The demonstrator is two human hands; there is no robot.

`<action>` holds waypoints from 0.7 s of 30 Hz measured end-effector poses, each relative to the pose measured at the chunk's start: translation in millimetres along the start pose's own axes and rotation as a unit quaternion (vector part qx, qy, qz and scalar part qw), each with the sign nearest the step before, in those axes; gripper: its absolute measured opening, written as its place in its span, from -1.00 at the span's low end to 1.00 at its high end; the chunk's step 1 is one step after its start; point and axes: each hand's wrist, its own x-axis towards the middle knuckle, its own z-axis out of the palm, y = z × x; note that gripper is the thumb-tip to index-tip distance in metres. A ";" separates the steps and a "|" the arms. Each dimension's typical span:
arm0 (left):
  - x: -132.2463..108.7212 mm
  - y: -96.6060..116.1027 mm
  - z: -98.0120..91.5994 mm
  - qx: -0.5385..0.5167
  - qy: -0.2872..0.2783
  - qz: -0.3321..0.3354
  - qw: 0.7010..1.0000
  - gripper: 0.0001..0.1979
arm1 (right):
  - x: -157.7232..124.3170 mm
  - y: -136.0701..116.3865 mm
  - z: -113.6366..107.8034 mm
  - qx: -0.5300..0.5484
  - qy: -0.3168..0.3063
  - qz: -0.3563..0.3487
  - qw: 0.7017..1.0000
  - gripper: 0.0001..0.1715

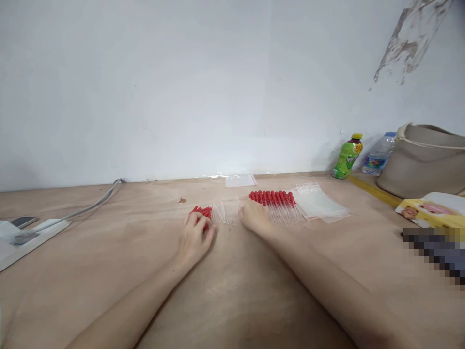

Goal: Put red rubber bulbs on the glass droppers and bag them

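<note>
A small bundle of clear droppers with red bulbs (pixel 218 212) lies on the wooden table (pixel 232 291) between my hands. My left hand (pixel 195 238) curls its fingers round the red bulb ends. My right hand (pixel 253 216) rests at the clear tip ends, fingers bent against them. A longer row of red-bulbed droppers (pixel 278 203) lies just right of my right hand. A stack of clear zip bags (pixel 319 203) sits beside that row.
A green bottle (pixel 347 156), a water bottle (pixel 379 154) and a beige bag (pixel 425 162) stand at the back right. A yellow packet (pixel 432 213) lies at the right edge. A grey cable (pixel 87 206) and a phone (pixel 22 222) are at the left.
</note>
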 end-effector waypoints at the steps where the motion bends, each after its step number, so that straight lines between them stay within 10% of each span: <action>1: 3.1 -6.7 -0.9 0.035 0.013 -0.020 0.999 -0.86 | -6.6 5.9 -1.6 -0.006 0.018 -0.017 1.000 -0.67; 7: 11.4 -24.8 -2.6 0.134 0.020 -0.095 0.986 -0.80 | -56.3 51.4 -9.3 -0.098 0.126 -0.204 0.966 -0.64; 13: 12.3 -25.1 3.1 0.115 -0.001 -0.108 0.987 -0.78 | -84.8 68.0 -34.8 -0.048 0.105 -0.211 0.971 -0.73; 21: 9.0 -12.8 -2.9 -0.074 0.068 -0.066 0.993 -0.85 | -66.7 91.1 10.8 0.070 0.141 -0.262 0.952 -0.68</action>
